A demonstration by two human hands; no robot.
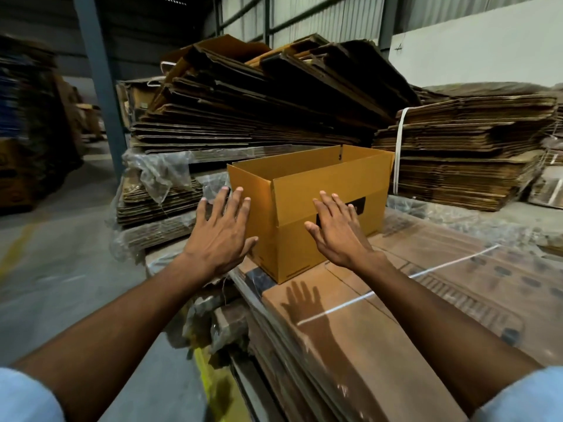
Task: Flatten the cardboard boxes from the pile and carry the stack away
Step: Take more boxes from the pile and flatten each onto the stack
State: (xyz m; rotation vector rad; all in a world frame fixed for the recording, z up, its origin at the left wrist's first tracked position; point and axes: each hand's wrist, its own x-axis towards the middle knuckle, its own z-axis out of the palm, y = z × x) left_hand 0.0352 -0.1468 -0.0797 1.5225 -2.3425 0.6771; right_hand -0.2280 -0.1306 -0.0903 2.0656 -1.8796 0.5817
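Note:
An open-topped yellow-brown cardboard box (292, 239) stands upright on a plastic-wrapped stack of flattened cardboard (380, 324), with its near corner pointing at me. My left hand (221, 236) is spread with straight fingers against the box's left side. On the other side, my right hand (338, 233) is also spread flat, in front of the long face and covering part of a black label. I cannot tell whether the right palm touches the box. Neither hand holds anything.
Tall piles of flattened dark cardboard (259, 105) rise behind the box, and a strapped pile (463, 153) sits at the right. A steel column (100, 86) stands at the left, above bare concrete floor (61, 254). Loose plastic film (158, 172) hangs off the lower stacks.

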